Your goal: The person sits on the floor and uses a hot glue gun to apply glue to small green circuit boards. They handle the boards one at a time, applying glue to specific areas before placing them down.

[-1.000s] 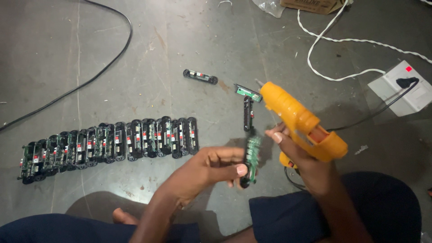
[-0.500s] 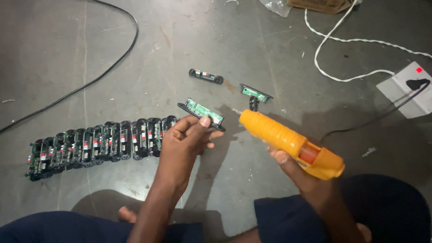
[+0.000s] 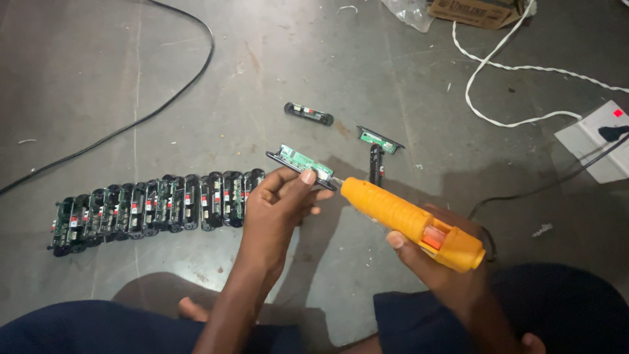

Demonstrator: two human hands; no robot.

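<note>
My left hand grips a small green circuit board in a black frame, holding it level above the floor. My right hand is wrapped around an orange glue gun, whose tip touches the right end of that board. A long row of similar boards in black frames lies on the floor left of my left hand. Three more loose pieces lie beyond: one black piece, one green board and one upright black piece.
A black cable curves across the grey floor at the upper left. A white cord loops at the upper right near a white power strip and a cardboard box. My legs in dark trousers fill the bottom edge.
My left hand has lifted the board from a vertical hold to a level one, further left. The glue gun has tilted down, and its tip now meets the board's end.
</note>
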